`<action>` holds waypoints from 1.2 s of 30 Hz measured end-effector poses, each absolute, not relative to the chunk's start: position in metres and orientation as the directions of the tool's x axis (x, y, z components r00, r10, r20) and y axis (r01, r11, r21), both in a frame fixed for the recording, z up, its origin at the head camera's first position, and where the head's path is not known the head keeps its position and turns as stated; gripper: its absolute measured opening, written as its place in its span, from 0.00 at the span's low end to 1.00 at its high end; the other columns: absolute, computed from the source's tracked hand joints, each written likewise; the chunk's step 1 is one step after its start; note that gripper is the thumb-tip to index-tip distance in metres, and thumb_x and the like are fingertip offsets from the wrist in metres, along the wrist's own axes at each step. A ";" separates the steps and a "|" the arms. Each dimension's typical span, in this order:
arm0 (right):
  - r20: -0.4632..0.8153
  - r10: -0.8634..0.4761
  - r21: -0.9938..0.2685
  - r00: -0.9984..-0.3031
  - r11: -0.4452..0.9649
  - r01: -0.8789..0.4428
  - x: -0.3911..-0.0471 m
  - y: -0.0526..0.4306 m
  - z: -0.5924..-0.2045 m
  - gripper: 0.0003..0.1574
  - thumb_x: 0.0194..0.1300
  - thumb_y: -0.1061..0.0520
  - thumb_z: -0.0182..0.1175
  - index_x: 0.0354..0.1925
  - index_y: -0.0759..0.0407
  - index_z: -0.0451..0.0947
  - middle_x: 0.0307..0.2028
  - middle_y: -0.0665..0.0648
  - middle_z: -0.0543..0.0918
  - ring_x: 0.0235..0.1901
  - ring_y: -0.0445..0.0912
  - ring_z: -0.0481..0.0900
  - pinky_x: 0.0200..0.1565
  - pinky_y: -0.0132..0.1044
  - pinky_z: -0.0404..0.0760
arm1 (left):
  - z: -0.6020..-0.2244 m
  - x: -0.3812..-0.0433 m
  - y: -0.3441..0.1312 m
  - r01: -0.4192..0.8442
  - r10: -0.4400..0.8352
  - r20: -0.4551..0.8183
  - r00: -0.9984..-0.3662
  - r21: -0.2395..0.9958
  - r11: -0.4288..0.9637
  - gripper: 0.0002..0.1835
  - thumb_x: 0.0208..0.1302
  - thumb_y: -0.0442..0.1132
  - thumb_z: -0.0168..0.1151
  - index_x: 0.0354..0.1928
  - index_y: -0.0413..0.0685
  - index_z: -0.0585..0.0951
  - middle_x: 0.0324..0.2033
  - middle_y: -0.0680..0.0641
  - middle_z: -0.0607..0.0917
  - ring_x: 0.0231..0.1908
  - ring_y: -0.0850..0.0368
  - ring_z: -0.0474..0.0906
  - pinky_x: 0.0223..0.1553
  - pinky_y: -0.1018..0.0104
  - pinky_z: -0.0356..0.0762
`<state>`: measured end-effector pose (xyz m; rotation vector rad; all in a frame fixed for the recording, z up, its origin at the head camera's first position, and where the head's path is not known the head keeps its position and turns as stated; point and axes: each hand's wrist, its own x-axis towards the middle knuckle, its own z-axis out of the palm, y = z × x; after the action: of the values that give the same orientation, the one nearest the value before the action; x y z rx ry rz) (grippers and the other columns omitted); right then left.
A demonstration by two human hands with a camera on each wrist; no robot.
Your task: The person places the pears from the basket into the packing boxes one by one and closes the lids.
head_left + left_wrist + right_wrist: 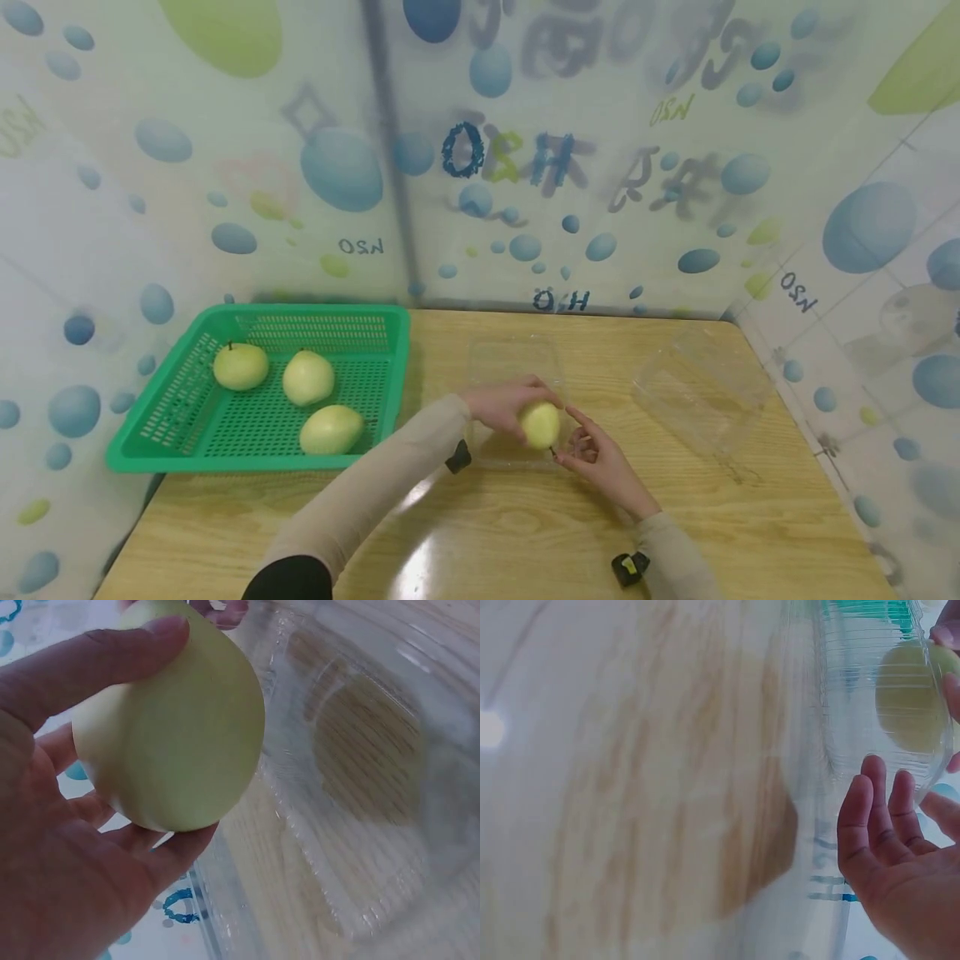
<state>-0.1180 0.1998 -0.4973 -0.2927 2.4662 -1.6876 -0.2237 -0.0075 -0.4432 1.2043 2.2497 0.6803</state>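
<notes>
A yellow-green pear (pixel 542 426) is in my left hand (pixel 504 407), which grips it from its left side above a clear plastic box (pixel 510 460). In the left wrist view the thumb lies across the pear (pixel 176 742) and the fingers support its other side. My right hand (pixel 600 467) is beside the pear's right side, thumb near the dark stem. Its fingers are loosely bent in the right wrist view, close to the clear box wall (pixel 847 697); whether they touch the box or pear I cannot tell.
A green basket (pixel 225 464) at the left holds three pears: one at the left (pixel 240 367), one in the middle (pixel 308 378), one in front (pixel 332 430). Another clear plastic box (pixel 697 400) lies open at the right on the wooden table (pixel 750 517). A patterned wall covering (pixel 480 242) stands behind.
</notes>
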 end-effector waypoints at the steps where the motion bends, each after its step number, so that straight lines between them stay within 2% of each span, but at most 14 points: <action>1: -0.007 -0.238 -0.932 -0.971 0.353 -0.080 -0.117 0.198 -0.492 0.47 0.58 0.67 0.67 0.70 0.71 0.55 0.43 0.70 0.72 0.38 0.50 0.75 0.39 0.36 0.80 | -0.444 -0.225 -0.006 0.600 0.851 -0.194 -0.488 0.633 0.489 0.42 0.42 0.30 0.77 0.64 0.53 0.72 0.58 0.46 0.70 0.52 0.55 0.71 0.53 0.61 0.70; 8: -0.069 -0.212 -0.924 -0.975 0.381 -0.018 -0.113 0.193 -0.474 0.47 0.58 0.66 0.68 0.70 0.70 0.56 0.43 0.70 0.72 0.40 0.54 0.74 0.40 0.34 0.78 | -0.446 -0.233 0.001 0.585 0.851 -0.221 -0.476 0.642 0.495 0.41 0.42 0.29 0.77 0.63 0.50 0.71 0.59 0.46 0.69 0.55 0.54 0.69 0.56 0.60 0.68; 11: -0.075 -0.208 -0.931 -0.975 0.365 -0.007 -0.116 0.194 -0.483 0.48 0.57 0.66 0.69 0.70 0.69 0.56 0.43 0.70 0.72 0.41 0.56 0.74 0.39 0.34 0.77 | -0.445 -0.235 0.002 0.585 0.850 -0.240 -0.469 0.637 0.502 0.41 0.42 0.29 0.77 0.62 0.50 0.71 0.59 0.47 0.69 0.55 0.54 0.69 0.57 0.61 0.67; 16: -0.069 -0.209 -0.932 -0.976 0.362 -0.011 -0.124 0.201 -0.506 0.50 0.56 0.65 0.70 0.71 0.65 0.56 0.44 0.67 0.72 0.41 0.52 0.74 0.38 0.34 0.78 | -0.444 -0.236 0.003 0.586 0.851 -0.244 -0.466 0.635 0.503 0.41 0.42 0.28 0.77 0.61 0.49 0.71 0.58 0.46 0.69 0.55 0.53 0.69 0.57 0.62 0.67; 22: -0.054 -0.214 -0.938 -0.975 0.346 -0.024 -0.127 0.207 -0.514 0.51 0.55 0.62 0.71 0.72 0.61 0.57 0.44 0.63 0.71 0.41 0.50 0.75 0.38 0.33 0.79 | -0.448 -0.232 0.006 0.707 0.858 -0.232 -0.457 0.491 0.509 0.41 0.43 0.31 0.78 0.63 0.49 0.72 0.59 0.47 0.71 0.56 0.54 0.70 0.57 0.64 0.67; 26: -0.053 -0.212 -0.938 -0.976 0.346 -0.024 -0.127 0.208 -0.514 0.52 0.55 0.60 0.72 0.72 0.59 0.57 0.44 0.63 0.71 0.42 0.52 0.75 0.38 0.32 0.78 | -0.452 -0.229 0.009 0.740 0.863 -0.229 -0.450 0.445 0.504 0.42 0.41 0.31 0.78 0.63 0.48 0.72 0.59 0.47 0.72 0.56 0.54 0.70 0.58 0.66 0.66; 36: -0.042 -0.231 -0.944 -0.972 0.329 -0.037 -0.126 0.206 -0.514 0.51 0.56 0.61 0.71 0.72 0.62 0.57 0.45 0.65 0.70 0.45 0.55 0.74 0.41 0.33 0.78 | -0.456 -0.229 0.011 0.715 0.871 -0.242 -0.426 0.499 0.489 0.42 0.42 0.28 0.77 0.64 0.47 0.71 0.61 0.45 0.72 0.59 0.52 0.68 0.61 0.65 0.63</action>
<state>-0.1265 0.2055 -0.5139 -0.2462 2.4184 -1.7110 -0.2295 0.0107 -0.4558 1.3100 2.2681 0.4451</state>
